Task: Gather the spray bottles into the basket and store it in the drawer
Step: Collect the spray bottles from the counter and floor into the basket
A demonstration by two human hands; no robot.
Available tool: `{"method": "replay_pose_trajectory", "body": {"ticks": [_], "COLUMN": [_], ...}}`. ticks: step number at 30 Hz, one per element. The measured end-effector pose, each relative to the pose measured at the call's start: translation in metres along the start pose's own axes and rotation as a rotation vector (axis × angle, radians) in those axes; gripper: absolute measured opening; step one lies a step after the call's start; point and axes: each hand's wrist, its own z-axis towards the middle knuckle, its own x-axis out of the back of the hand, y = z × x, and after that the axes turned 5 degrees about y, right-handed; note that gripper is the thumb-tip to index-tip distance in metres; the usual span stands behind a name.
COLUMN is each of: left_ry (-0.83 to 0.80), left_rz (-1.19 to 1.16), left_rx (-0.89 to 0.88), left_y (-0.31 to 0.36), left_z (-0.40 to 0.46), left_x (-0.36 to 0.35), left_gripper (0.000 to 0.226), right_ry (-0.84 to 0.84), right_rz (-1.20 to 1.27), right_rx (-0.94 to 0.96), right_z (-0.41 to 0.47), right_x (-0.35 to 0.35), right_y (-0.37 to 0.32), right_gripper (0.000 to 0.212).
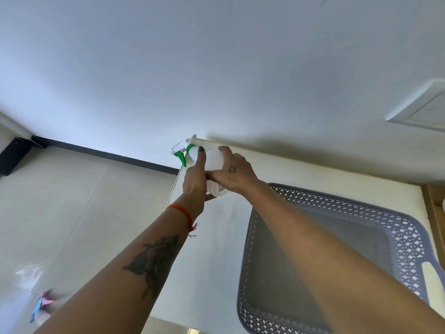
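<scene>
A white spray bottle [213, 160] with a green collar and trigger lies tilted near the far left corner of the white cabinet top [216, 237], nozzle pointing left. Both hands hold it. My left hand [194, 179] wraps its near side, with the index finger up along the neck. My right hand [234, 172] grips the body from the right. A grey-blue perforated basket [407, 237] stands to the right on the same top, under my right forearm, and I see nothing inside it.
A white wall rises right behind the cabinet, with a white panel [421, 104] on it at the upper right. Pale floor lies to the left, with a black box [14, 155] far off and a pink and blue object [41, 304] near the lower left. A wooden edge [433, 208] borders the right.
</scene>
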Motion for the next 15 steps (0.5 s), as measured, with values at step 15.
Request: {"method": "replay_pose_trajectory", "body": {"ticks": [15], "left_ry": [-0.393], "left_rz": [0.122], "left_rx": [-0.59], "left_y": [0.019], "left_z": [-0.09], "left_x": [-0.038], "left_gripper": [0.08], "right_ry": [0.503], "right_rz": [0.825], "right_rx": [0.143], "right_z": [-0.113], "right_x": [0.108], "right_y": [0.027], "right_gripper": [0.047]}}
